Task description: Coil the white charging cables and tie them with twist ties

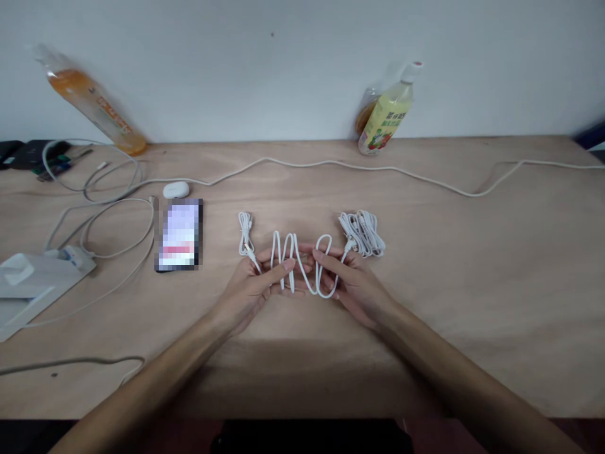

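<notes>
Both left hand point(250, 284) and right hand point(357, 280), half-curled, seemingly pinch one loosely looped white cable point(307, 280).

Two hands spread a loosely looped white cable point(305, 276) over a wooden table point(472, 271).
The left hand point(250, 287) and right hand point(357, 284) each pinch loops under a thumb; beyond the left lies a small coiled bundle point(244, 230), beyond the right a larger cluster of coiled cables point(362, 233). A phone point(179, 236) lies farther left; an orange bottle point(94, 107) and a yellow bottle point(387, 120) stand at the back.
</notes>
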`<state>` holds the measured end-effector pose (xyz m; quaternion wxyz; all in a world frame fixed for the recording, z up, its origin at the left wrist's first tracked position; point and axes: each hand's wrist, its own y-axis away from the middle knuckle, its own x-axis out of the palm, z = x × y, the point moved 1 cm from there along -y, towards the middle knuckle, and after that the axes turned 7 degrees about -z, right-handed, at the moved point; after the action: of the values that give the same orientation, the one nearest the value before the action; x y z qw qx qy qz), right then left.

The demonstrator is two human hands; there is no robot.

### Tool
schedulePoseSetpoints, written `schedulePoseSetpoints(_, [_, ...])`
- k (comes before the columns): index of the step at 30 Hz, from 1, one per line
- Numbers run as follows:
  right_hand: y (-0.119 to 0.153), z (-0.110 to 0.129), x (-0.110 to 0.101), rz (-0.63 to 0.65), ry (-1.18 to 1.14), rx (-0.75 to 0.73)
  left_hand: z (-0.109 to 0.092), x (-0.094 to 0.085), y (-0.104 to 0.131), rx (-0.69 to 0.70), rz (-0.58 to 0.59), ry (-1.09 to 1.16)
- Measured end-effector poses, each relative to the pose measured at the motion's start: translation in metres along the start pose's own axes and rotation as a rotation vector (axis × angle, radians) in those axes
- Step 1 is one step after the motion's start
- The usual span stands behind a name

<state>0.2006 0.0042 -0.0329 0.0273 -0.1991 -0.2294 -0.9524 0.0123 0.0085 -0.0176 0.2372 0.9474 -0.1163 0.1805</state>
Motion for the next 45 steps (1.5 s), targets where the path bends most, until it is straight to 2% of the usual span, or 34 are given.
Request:
schedulePoseSetpoints(11, [-0.001,0.001,0.001,0.057,-0.004,-0.043,-0.003,0.002,0.000,0.011,-0.082,-0.010])
schedulePoseSetpoints(16, [0.000,0.001,-0.001,0.072,-0.007,-0.039,-0.004,0.001,0.001,-0.003,-0.057,0.005])
schedulePoseSetpoints(27, [-0.001,0.002,-0.004,-0.002,-0.057,-0.021,-0.005,0.000,0.001,-0.032,-0.080,0.106])
schedulePoseSetpoints(34, [-0.002,0.003,-0.007,-0.019,-0.094,-0.036,-0.012,0.000,-0.001,-0.095,-0.177,0.184])
schedulePoseSetpoints(45, [-0.003,0.004,-0.007,-0.099,-0.006,-0.043,-0.014,0.002,-0.001,-0.055,-0.288,0.195])
